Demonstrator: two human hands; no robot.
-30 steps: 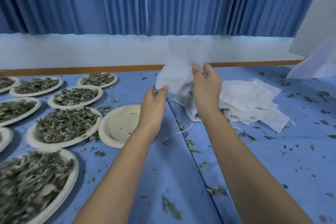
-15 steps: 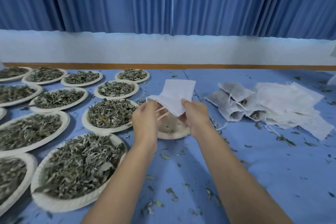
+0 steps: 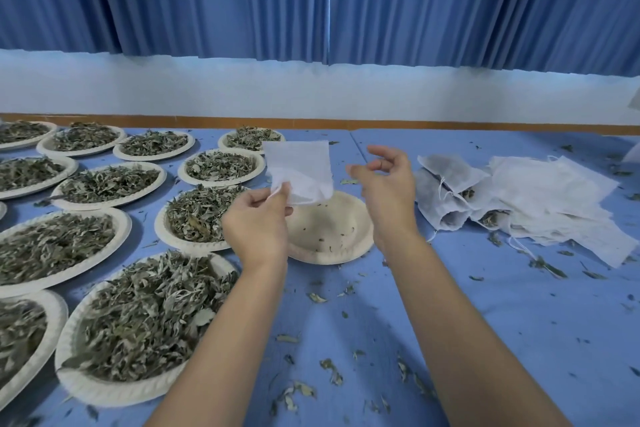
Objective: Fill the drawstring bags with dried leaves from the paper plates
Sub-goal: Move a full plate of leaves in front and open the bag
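My left hand (image 3: 258,218) pinches the lower edge of an empty white drawstring bag (image 3: 299,170), which stands upright above a nearly empty paper plate (image 3: 329,229). To the right of the bag, my right hand (image 3: 384,180) hovers with loosely curled fingers and holds nothing. Several paper plates heaped with dried leaves cover the left side; the nearest one (image 3: 138,326) lies at my left forearm, another (image 3: 197,215) just left of my left hand.
A pile of white bags (image 3: 540,198) lies at the right, a few of them filled with leaves (image 3: 450,177). Loose leaf bits are scattered over the blue tablecloth (image 3: 485,322). A blue curtain and white wall stand behind the table.
My right hand has let go of the bag and moved right. The left hand alone holds it now. The view has shifted left from the bag pile to the plates.
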